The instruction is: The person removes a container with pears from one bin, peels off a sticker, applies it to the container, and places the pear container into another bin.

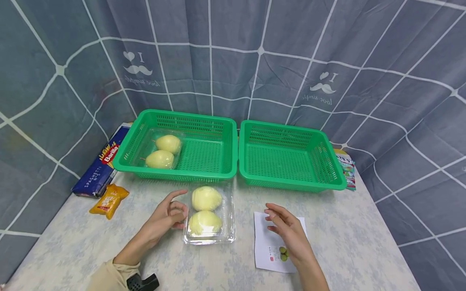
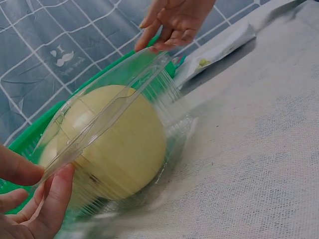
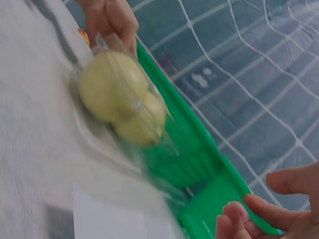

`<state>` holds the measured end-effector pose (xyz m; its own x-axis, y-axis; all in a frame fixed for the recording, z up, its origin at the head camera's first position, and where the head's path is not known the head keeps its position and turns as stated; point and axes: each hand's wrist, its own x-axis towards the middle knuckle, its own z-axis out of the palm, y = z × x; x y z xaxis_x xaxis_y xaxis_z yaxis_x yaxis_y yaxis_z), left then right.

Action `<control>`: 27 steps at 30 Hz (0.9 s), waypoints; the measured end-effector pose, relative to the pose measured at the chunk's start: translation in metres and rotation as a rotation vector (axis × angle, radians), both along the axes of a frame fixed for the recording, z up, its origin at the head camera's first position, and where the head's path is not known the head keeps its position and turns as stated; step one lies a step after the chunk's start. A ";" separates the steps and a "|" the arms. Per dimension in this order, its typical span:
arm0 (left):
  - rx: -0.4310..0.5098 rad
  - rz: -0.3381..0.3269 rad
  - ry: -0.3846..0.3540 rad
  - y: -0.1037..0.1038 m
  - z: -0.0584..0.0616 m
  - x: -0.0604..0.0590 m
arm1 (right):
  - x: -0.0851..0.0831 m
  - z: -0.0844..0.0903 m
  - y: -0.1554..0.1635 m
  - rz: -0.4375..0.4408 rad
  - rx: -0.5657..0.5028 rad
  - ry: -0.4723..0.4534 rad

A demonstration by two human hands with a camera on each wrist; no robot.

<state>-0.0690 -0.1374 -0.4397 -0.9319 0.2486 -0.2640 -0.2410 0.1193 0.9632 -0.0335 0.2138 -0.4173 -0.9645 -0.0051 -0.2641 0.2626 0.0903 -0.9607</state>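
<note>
Your left hand (image 1: pixel 165 218) sits at the left side of the clamshell (image 1: pixel 210 214), thumb and fingers curled onto its edge in a light pinch. The pack lies on the counter (image 1: pixel 346 226), just in front of the left basket (image 1: pixel 174 143), with two pears (image 1: pixel 205 210) inside. Your right hand (image 1: pixel 287 232) hovers to the right of the pack, fingers loose and apart, holding nothing, above the paper (image 1: pixel 267 246).

The grip is the weak point. The left wrist view shows only your fingertips (image 2: pixel 52 196) on the thin clear lid rim, and the plastic looks slick and flexible. Lift from that one edge and the pack may tilt away from your hand, the lid may pop open, and the pears could roll out. The pack may also twist and slide off your fingers.

The basket wall stands just beyond your fingers, so a low lift could catch the pack on its rim. Your right wrist rests on the paper and may drag it.
</note>
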 end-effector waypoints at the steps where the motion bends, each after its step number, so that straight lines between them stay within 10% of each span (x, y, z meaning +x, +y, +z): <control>1: 0.002 0.002 0.000 0.000 0.000 0.000 | 0.001 -0.001 0.003 -0.014 0.005 -0.008; 21: 0.021 0.033 -0.008 0.001 -0.002 0.000 | 0.012 -0.005 0.033 -0.108 -0.016 -0.038; 27: 0.011 0.036 -0.015 0.001 -0.001 -0.003 | 0.008 -0.008 0.040 -0.134 0.141 -0.058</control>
<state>-0.0718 -0.1360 -0.4408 -0.9365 0.2174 -0.2753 -0.2592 0.0999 0.9606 -0.0257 0.2540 -0.4248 -0.9372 0.1635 -0.3082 0.3358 0.1837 -0.9238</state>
